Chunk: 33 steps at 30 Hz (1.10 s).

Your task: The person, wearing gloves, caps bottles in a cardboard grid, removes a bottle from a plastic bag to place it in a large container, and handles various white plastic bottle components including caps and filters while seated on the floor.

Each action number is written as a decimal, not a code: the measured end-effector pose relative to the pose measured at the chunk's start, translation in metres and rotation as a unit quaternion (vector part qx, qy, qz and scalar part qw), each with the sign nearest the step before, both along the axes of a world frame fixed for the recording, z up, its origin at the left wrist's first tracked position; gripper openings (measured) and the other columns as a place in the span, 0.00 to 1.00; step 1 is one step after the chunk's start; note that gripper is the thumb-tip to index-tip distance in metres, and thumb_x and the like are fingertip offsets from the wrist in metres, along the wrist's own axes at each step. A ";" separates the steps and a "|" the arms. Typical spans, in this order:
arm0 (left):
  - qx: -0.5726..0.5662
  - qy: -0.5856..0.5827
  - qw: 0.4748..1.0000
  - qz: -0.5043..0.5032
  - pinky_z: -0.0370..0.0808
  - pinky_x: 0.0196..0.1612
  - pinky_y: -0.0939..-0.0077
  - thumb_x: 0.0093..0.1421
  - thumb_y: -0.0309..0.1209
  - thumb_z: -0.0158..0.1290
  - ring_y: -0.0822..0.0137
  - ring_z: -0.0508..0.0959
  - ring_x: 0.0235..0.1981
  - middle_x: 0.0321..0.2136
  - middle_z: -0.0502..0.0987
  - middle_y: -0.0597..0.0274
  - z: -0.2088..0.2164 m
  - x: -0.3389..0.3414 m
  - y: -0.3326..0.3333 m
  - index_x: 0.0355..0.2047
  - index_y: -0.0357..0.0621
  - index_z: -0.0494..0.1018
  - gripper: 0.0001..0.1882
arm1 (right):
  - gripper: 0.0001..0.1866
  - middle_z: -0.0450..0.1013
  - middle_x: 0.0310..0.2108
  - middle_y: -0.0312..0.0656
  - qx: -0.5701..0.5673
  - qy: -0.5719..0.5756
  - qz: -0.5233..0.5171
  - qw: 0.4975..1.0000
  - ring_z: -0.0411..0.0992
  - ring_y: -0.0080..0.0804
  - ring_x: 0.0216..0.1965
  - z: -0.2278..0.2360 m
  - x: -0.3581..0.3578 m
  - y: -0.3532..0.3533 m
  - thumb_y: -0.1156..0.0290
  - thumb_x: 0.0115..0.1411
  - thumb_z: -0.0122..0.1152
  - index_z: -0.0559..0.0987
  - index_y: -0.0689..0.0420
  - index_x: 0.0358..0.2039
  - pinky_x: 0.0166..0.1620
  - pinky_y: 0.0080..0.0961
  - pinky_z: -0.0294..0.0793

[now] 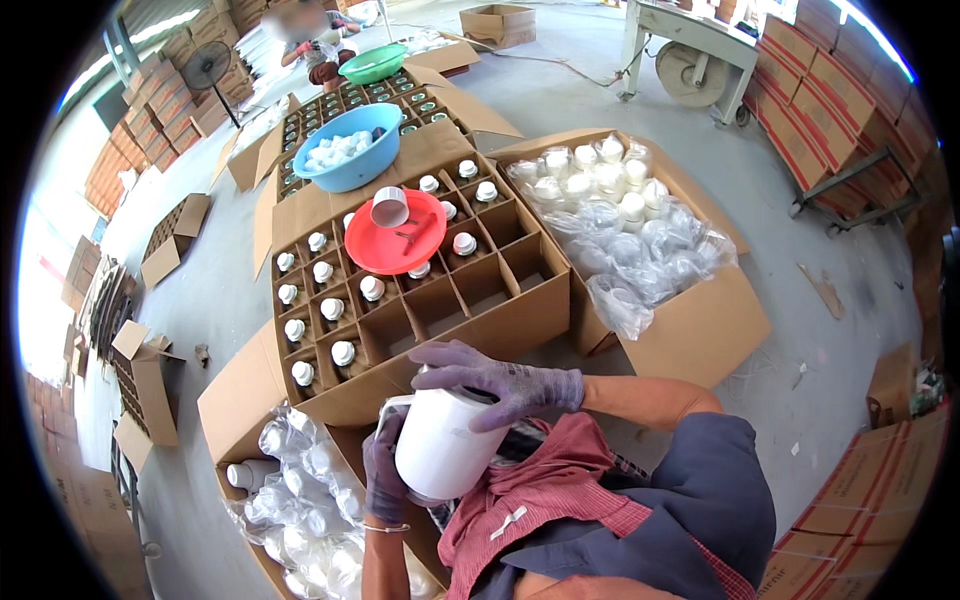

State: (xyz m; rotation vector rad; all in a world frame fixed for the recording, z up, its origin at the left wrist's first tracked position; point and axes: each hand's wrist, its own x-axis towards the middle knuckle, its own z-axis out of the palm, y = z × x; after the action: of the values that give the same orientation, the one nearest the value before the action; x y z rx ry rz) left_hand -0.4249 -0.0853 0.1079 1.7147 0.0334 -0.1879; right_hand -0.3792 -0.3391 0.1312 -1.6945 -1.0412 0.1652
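A white jug with a side handle point(445, 447) is held tilted in front of my body. My left hand point(384, 468), in a purple-grey glove, is wrapped round its handle side. Across its top lies my gloved right hand point(497, 384), fingers curled over the rim; whether a lid sits under them is hidden. Just beyond stands a divided carton point(530, 312) with white-capped bottle tops in many cells and several cells without any. A red plate point(375, 255) rests on those tops, carrying a white cup point(390, 207) and a small dark red piece.
Open cartons of plastic-wrapped white items stand at the right point(690, 345) and lower left point(235, 415). Behind the divided carton are a blue basin point(362, 167) of white pieces and a green basin point(373, 66). Another person point(325, 70) sits at the far end. A wheeled machine point(690, 65) stands far right.
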 end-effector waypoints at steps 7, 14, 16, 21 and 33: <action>-0.048 -0.080 0.986 0.138 0.74 0.39 0.76 0.63 0.33 0.49 0.71 0.77 0.32 0.30 0.80 0.61 -0.025 0.002 0.034 0.36 0.31 0.78 0.15 | 0.43 0.55 0.63 0.51 0.070 -0.036 -0.041 0.996 0.49 0.51 0.66 -0.023 0.012 0.038 0.45 0.46 0.64 0.66 0.51 0.61 0.67 0.48 0.45; -0.001 -0.065 0.956 0.286 0.74 0.41 0.73 0.64 0.33 0.49 0.70 0.77 0.35 0.33 0.80 0.61 -0.050 -0.018 0.089 0.40 0.34 0.78 0.15 | 0.24 0.72 0.50 0.49 -0.034 -0.207 -0.091 0.974 0.69 0.45 0.54 -0.040 0.113 0.046 0.61 0.52 0.65 0.76 0.56 0.48 0.58 0.38 0.67; 0.019 -0.034 0.957 0.289 0.74 0.41 0.74 0.65 0.33 0.48 0.70 0.77 0.35 0.34 0.80 0.61 -0.060 -0.030 0.107 0.40 0.34 0.78 0.15 | 0.13 0.77 0.35 0.45 -0.113 -0.146 -0.205 0.961 0.77 0.40 0.36 -0.060 0.191 0.036 0.65 0.53 0.64 0.78 0.57 0.37 0.43 0.33 0.76; -0.004 -0.005 0.956 0.292 0.73 0.40 0.75 0.68 0.37 0.45 0.71 0.77 0.35 0.34 0.79 0.62 -0.075 -0.037 0.099 0.37 0.34 0.78 0.18 | 0.12 0.78 0.39 0.42 -0.530 -0.266 -0.298 0.748 0.78 0.38 0.42 -0.099 0.335 0.019 0.64 0.58 0.55 0.81 0.52 0.40 0.35 0.39 0.78; 0.201 -0.040 0.971 0.123 0.75 0.40 0.67 0.67 0.35 0.42 0.61 0.80 0.38 0.36 0.81 0.52 -0.056 -0.014 0.106 0.45 0.36 0.74 0.17 | 0.16 0.75 0.23 0.38 -0.028 0.315 -0.235 0.919 0.67 0.19 0.22 -0.060 0.303 0.026 0.58 0.56 0.61 0.73 0.58 0.27 0.27 0.20 0.68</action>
State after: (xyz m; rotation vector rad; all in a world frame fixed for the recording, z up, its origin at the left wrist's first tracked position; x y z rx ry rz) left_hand -0.4385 0.0205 0.0516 2.1017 0.2370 0.0799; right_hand -0.0761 -0.3130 0.0707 -1.7199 -0.1422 0.3969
